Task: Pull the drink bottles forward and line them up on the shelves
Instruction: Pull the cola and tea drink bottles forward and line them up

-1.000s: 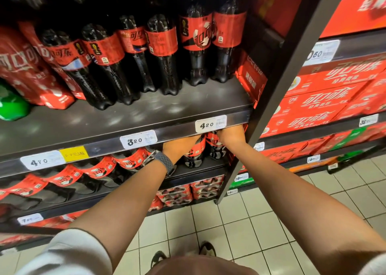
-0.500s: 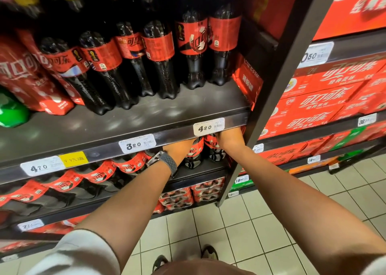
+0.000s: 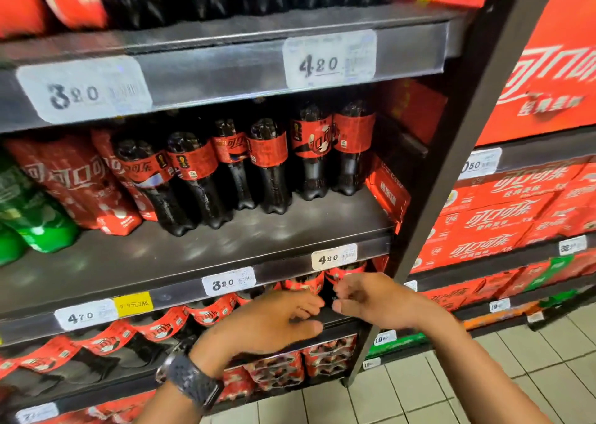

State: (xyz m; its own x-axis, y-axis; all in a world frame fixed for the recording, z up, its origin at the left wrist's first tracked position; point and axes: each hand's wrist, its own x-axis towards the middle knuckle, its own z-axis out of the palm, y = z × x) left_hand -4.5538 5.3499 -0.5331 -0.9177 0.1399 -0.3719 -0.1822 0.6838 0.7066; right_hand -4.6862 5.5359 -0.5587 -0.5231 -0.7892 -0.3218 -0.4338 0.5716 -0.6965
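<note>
Bottles (image 3: 343,273) on the level below the middle shelf (image 3: 193,256) stand at its front, touching or just behind both hands. The left hand (image 3: 267,323) and right hand (image 3: 371,301) hover before them, each grip loose and empty. That row looks done. Upper bottles (image 3: 267,165) on the middle shelf stand well back in a ragged line, so the next move is probably to reach up and draw those forward.

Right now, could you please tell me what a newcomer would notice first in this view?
The row of dark cola bottles with red labels standing set back on the grey metal middle shelf draws the eye first. Below, the left hand and right hand hover empty before the lower shelf's bottles, and stacked red cartons fill the right bay.
</note>
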